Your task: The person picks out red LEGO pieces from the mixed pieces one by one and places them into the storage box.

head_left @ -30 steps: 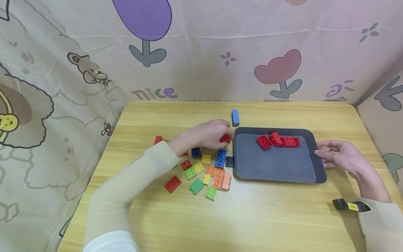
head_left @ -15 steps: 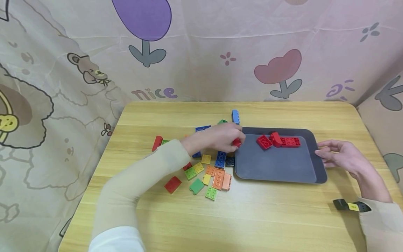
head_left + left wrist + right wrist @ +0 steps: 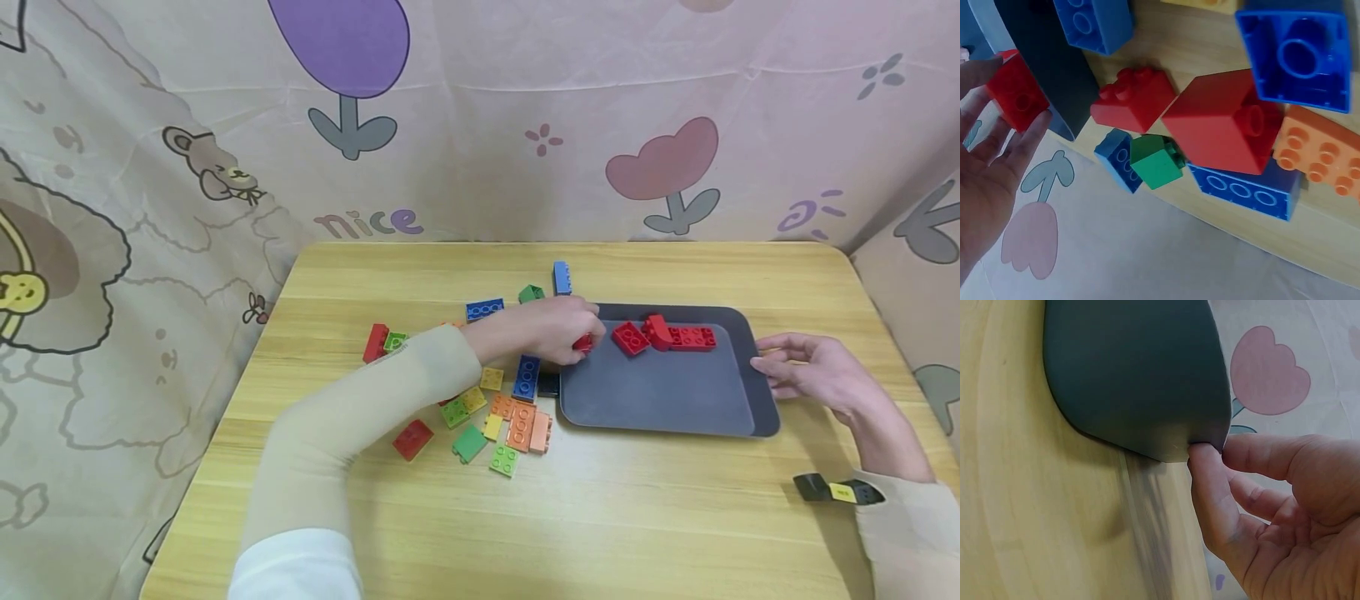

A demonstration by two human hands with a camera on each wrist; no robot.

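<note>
Head view: a glossy red block (image 3: 583,342), partly hidden, is pinched by fingers of the left hand (image 3: 561,327) at the smooth tray (image 3: 656,387)'s left edge, the opposite rim by the right hand (image 3: 813,375).

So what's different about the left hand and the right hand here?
The left hand grips a red brick, while the right hand pinches the rim of the gray tray. In the head view, the left hand is over the tray's left end, whereas the right hand is at its right end. Both are bare, and each holds something with its fingers.
</note>
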